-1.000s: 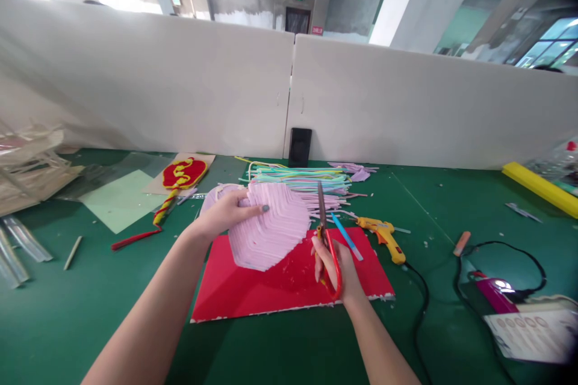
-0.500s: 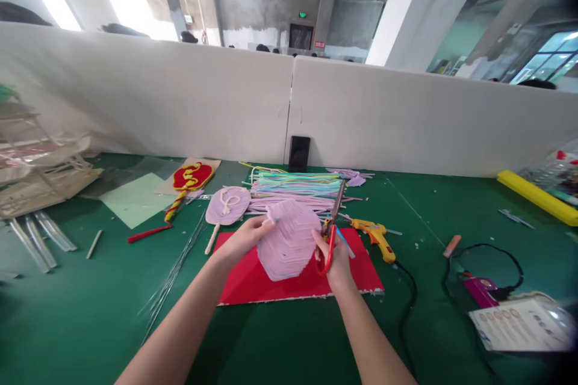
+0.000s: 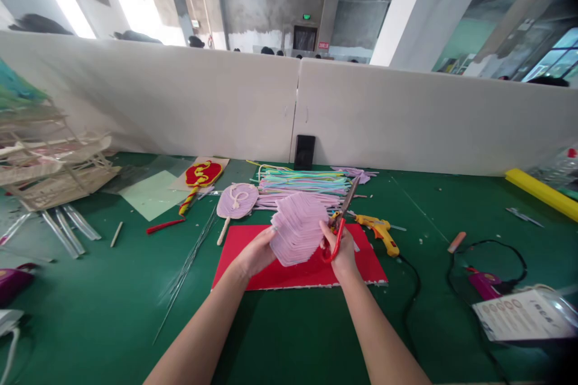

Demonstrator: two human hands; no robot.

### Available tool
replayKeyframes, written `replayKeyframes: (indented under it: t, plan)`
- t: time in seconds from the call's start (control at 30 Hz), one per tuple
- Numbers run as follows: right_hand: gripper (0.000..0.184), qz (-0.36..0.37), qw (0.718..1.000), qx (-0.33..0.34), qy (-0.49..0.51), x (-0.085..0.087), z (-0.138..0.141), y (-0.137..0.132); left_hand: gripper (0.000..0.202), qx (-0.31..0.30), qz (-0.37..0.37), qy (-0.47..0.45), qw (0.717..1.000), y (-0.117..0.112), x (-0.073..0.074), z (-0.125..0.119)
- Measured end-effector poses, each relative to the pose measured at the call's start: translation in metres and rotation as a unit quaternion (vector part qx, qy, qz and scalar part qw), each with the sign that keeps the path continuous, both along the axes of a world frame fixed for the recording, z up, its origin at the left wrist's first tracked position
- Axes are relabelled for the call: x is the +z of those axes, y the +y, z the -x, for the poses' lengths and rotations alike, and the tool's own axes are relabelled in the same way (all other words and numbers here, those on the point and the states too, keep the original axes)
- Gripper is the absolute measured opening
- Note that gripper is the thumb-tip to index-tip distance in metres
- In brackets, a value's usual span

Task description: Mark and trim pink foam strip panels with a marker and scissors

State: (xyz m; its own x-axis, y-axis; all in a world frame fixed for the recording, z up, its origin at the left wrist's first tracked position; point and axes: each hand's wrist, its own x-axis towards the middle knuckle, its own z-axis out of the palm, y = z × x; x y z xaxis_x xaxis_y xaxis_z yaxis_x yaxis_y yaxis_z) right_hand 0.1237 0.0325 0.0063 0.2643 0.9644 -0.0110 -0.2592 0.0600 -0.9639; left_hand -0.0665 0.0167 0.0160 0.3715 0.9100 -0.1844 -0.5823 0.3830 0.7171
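My left hand (image 3: pixel 259 251) grips the left edge of a lilac panel (image 3: pixel 300 230) made of pipe cleaners laid side by side in a chevron pattern. The panel is held up above a red sheet (image 3: pixel 253 277). In my right hand (image 3: pixel 344 255) is a pair of red-handled scissors (image 3: pixel 338 239), blades pointing up and away; the thumb of that hand also rests at the panel's right edge. Behind the panel lie bundled pastel pipe cleaners (image 3: pixel 302 180). A lilac fan shape with a cream stick (image 3: pixel 237 200) lies to the left.
A yellow glue gun (image 3: pixel 378 231) with a black cord lies right of the red sheet. Thin wires (image 3: pixel 189 264), a red and yellow fan (image 3: pixel 203 174) and a green paper sheet (image 3: pixel 151 195) are on the left. A phone (image 3: pixel 304 153) leans against the white divider (image 3: pixel 203 102).
My left hand has slid from the panel's upper left to lower on its left edge. The panel has tilted slightly. The scissors stay in my right hand, and the view has shifted left.
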Motion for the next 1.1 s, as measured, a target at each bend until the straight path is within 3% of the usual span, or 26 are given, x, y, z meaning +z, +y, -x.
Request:
replayKeyframes:
  t: [0.13,0.33,0.43,0.6,0.7,0.83,0.97,1.1]
  plan:
    - [0.045,0.006,1.000,0.004,-0.002,0.001,0.001,-0.002,0.036,-0.008,0.006,0.019,1.000,-0.003,-0.001,-0.014]
    - [0.046,0.025,0.998,0.053,-0.004,-0.008,-0.002,0.000,0.039,0.080,0.027,-0.009,0.996,0.001,0.004,-0.019]
    - [0.049,0.045,0.994,0.099,-0.006,-0.006,0.001,-0.001,0.040,0.137,0.014,-0.029,0.990,0.010,0.024,-0.015]
    - [0.052,0.031,0.988,0.151,-0.018,0.016,0.014,-0.013,0.040,0.202,-0.021,-0.045,0.978,0.034,0.066,-0.013]
    - [0.052,0.015,0.984,0.177,-0.021,0.025,0.022,-0.018,0.039,0.213,-0.048,-0.063,0.974,0.049,0.079,-0.015]
    - [0.056,0.035,0.987,0.153,-0.021,0.020,0.026,-0.019,0.038,0.202,-0.062,-0.079,0.974,0.061,0.078,-0.018]
    - [0.060,0.082,0.990,0.117,-0.001,0.013,0.028,-0.019,0.032,0.186,-0.022,-0.079,0.979,0.063,0.073,-0.017]
    - [0.064,0.063,0.993,0.095,-0.020,0.011,0.031,-0.021,0.029,0.177,0.004,-0.063,0.982,0.062,0.080,-0.014]
